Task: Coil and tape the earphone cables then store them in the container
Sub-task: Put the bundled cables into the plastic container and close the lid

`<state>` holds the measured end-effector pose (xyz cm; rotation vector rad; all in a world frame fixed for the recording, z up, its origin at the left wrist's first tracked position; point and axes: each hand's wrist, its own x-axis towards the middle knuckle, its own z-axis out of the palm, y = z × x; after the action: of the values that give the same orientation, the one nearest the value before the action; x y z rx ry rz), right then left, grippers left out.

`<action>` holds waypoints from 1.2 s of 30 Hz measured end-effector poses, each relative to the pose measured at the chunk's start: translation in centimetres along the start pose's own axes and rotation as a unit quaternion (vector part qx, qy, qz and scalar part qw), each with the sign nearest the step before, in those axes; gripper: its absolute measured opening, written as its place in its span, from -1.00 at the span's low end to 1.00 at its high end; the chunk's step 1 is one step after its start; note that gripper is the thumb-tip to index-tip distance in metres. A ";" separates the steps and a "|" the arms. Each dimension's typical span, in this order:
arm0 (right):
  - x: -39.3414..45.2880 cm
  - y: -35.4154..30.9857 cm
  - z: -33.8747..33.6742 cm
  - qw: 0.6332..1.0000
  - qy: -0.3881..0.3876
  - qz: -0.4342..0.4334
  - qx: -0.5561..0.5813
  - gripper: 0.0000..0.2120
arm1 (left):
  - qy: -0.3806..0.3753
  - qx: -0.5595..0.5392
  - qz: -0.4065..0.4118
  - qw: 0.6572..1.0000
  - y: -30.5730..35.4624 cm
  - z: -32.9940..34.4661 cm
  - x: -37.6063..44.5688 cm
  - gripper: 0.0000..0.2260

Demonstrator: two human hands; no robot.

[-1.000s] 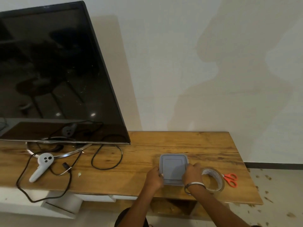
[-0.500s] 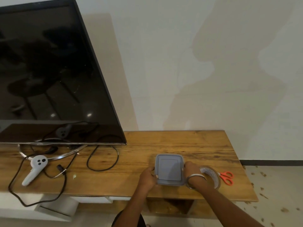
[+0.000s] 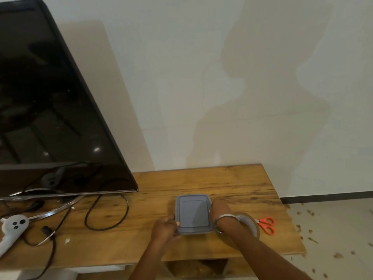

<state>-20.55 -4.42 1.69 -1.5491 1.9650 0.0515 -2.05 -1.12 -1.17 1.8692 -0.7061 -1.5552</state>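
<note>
Head view: container [image 3: 193, 213] sits between both hands; left hand [image 3: 165, 228] grips its near-left corner; right hand [image 3: 221, 211] grips its right edge.

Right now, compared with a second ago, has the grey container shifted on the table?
No. The container keeps the same gap to the tape roll and the scissors; only the camera view has shifted.

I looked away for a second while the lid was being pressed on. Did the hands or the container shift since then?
Hardly. The left hand slid down toward the container's near left corner, thumb on the lid edge. The right hand stays against its right side. Container, tape roll and scissors lie where they were on the table; the shift in view looks like head motion.
</note>
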 end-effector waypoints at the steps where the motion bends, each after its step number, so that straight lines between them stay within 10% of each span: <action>1: 0.2 0.1 -0.2 1.000 -0.002 -0.001 0.007 -0.75 | 0.003 -0.001 0.006 1.000 0.1 0.1 0.1 -0.60; 36: 9.6 14.1 -7.7 0.959 0.207 0.055 0.185 -0.74 | -0.072 0.041 0.104 0.991 5.4 18.4 4.5 -0.51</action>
<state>-37.58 -11.42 -1.58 -1.2737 2.2160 -0.6075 -19.56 -10.07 -2.68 1.6914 -1.0106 -1.5566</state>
